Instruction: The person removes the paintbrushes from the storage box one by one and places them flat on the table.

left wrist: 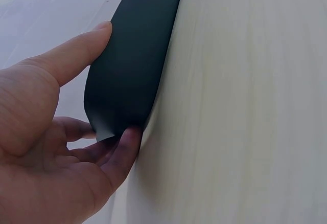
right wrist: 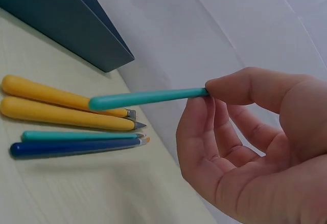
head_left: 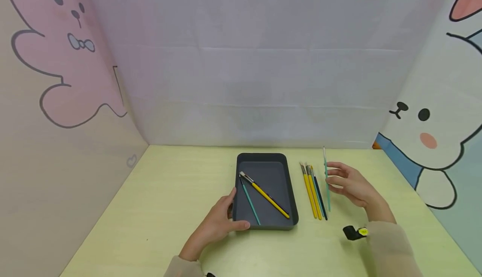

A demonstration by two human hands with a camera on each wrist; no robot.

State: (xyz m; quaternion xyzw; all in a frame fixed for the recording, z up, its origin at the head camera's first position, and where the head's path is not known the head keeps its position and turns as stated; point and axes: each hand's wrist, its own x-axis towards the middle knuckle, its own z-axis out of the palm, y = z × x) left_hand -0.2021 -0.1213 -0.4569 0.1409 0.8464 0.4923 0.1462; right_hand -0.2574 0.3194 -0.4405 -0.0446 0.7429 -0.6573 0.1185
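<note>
Paintbrush (right wrist: 148, 98), turquoise, in pinching fingers of right hand (head_left: 350, 185), near four brushes (right wrist: 71, 117) on worktop (head_left: 173, 193); dark grey tray (head_left: 276, 180) (yellow-handled brush (head_left: 266, 195) inside) in left hand's (head_left: 218, 220) grip.

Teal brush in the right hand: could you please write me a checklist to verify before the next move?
1. Held teal brush pinched by the right hand: ok.
2. Held teal brush lifted off the table: ok.
3. Grip firm enough: cannot tell; the pictures show no force.
4. Tray held by the left hand near its near left corner: ok.
5. Bare floor in the tray: ok, for example at the far right.
6. Brushes inside the tray parallel: not ok; yellow brush and second teal brush lie at an angle.
</note>
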